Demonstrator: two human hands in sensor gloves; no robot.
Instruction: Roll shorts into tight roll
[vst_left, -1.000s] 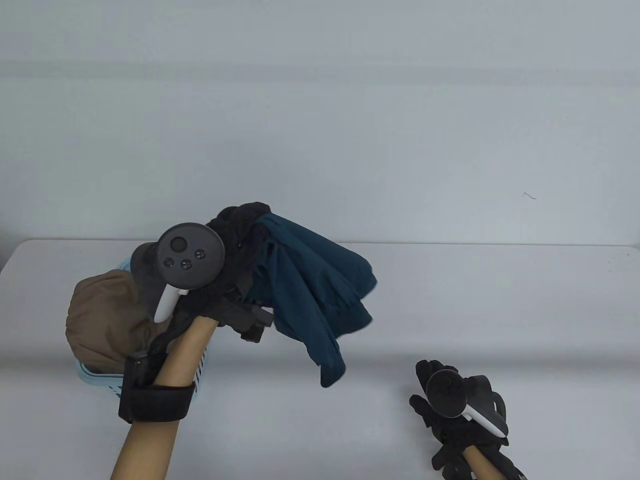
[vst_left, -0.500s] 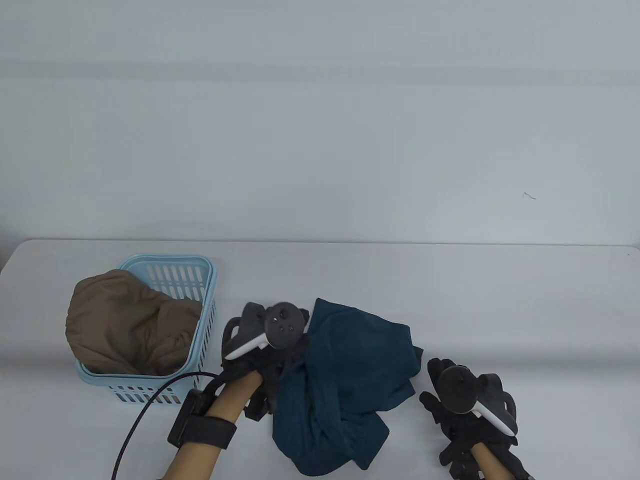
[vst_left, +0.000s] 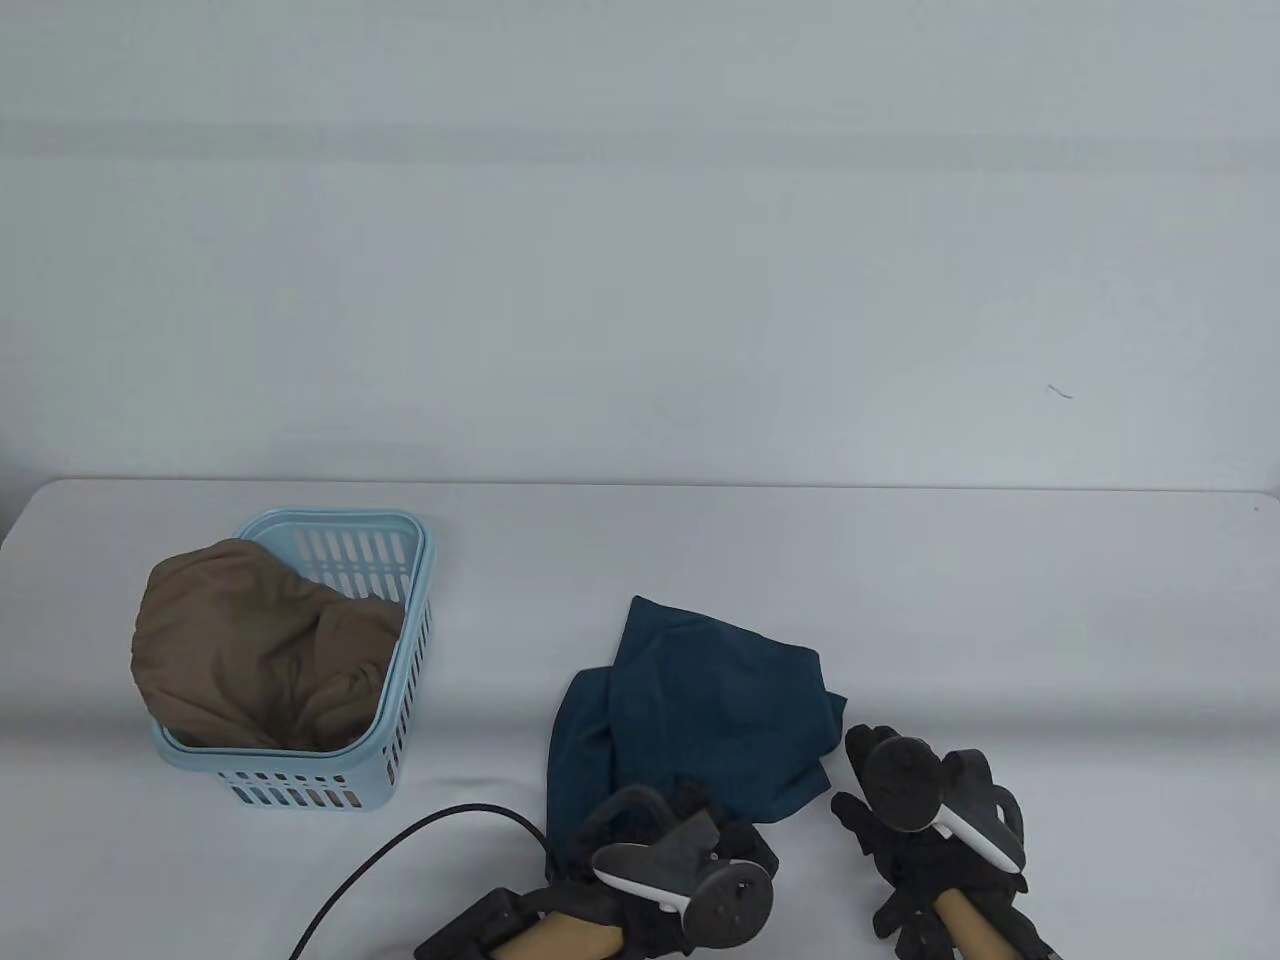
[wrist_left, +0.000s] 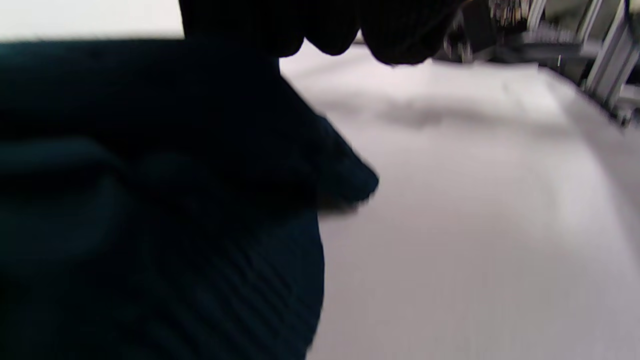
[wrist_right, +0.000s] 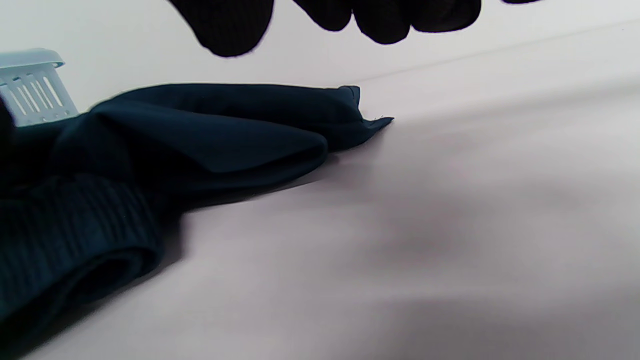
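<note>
— Teal shorts (vst_left: 700, 710) now lie crumpled near the worktop's (vst_left: 1000, 600) front edge, out of the basket (vst_left: 400, 640)?
— Yes; my left hand (vst_left: 690, 850) still pinches their hem, right hand (vst_left: 900, 840) relaxed beside. Flattening comes next.

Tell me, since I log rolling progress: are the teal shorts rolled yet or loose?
Loose. The teal shorts lie crumpled on the table, no roll formed; the left hand is at their near edge.

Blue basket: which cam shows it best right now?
Table view. The blue basket is whole there, at the table's left, with a brown garment bulging out of it. The right wrist view catches only a slotted corner at its left edge. The left wrist view shows none of it.
</note>
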